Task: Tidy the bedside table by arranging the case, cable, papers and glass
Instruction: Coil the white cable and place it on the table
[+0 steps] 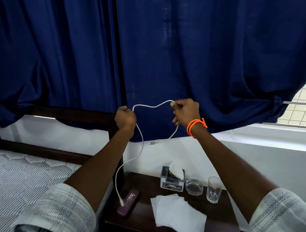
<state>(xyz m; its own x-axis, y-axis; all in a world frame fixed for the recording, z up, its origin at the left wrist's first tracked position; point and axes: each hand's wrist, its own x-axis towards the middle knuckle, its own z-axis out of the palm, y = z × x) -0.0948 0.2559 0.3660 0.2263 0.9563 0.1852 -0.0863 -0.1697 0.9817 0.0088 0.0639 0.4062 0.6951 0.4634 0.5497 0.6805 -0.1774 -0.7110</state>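
A white cable [141,142] is raised in the air before the blue curtain. My left hand [125,118] is closed on one part of it and my right hand [186,111] pinches another part, with a loop arching between them. One plug end [150,143] dangles free; the other end [121,202] hangs down over the maroon case [131,198]. The case lies on the left of the dark bedside table [220,227]. White papers [179,214] lie fanned out in the middle. A clear glass [214,190] stands upright at the right.
A tissue box [171,180] and a glass ashtray [194,187] stand at the back of the table. A bed with a striped mattress [23,175] and a dark headboard is to the left. The blue curtain [171,53] hangs behind, with a window at right.
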